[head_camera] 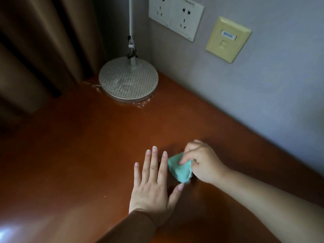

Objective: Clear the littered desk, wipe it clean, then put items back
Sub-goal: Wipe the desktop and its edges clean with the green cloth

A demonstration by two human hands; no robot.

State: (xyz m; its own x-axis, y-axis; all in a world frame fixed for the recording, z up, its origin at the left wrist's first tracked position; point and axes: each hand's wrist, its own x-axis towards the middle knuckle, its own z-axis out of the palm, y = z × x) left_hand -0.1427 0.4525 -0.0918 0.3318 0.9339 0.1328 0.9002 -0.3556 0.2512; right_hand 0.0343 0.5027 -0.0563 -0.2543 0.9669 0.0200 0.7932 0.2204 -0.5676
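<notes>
Our right hand [203,163] has thumb and fingers curled, pinching the green cloth [178,170], which is bunched into a wad on the desk [87,155] on the wall side. Our left hand [154,186] lies flat just beside it, fingers straight and spread. Its thumb tip is at the cloth's near edge, but we can't tell if they touch. The dust and crumbs [142,103] ring the lamp base [128,79], well apart, up-left toward the back corner. We'd judge the next wipe runs that way, and the left hand sits partly in that line.
</notes>
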